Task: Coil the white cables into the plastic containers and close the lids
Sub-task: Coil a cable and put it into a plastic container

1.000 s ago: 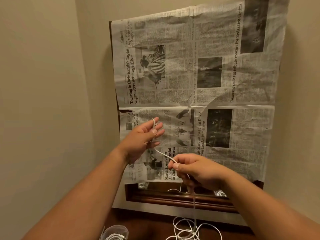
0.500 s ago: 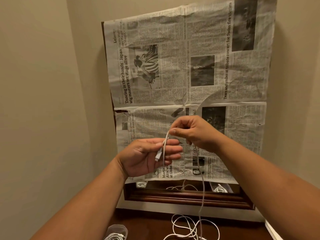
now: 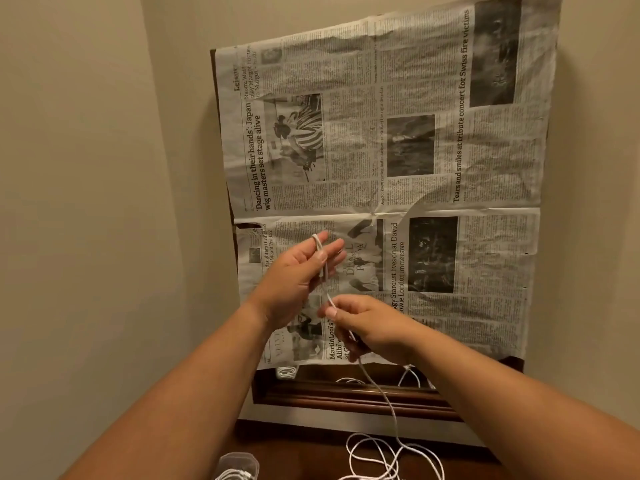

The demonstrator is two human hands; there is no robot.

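Observation:
My left hand (image 3: 298, 271) is raised in front of the newspaper, fingers mostly straight, with a loop of the white cable (image 3: 388, 403) wound over them and the thumb pressing the strand down. Just below it, my right hand (image 3: 367, 327) pinches the same cable between thumb and forefinger. From there the cable hangs down to a loose tangle (image 3: 391, 459) on the dark wooden surface. A clear plastic container (image 3: 239, 467) with a coiled white cable inside sits at the bottom edge, left of the tangle.
A newspaper sheet (image 3: 415, 150) covers a dark wood-framed mirror (image 3: 346, 396) on the beige wall. The uncovered strip of mirror reflects white cables and a container. The wall corner stands close on the left.
My right hand has dropped from above my left hand to below it, drawing the cable round the left fingers. My left hand has risen and its fingers have straightened.

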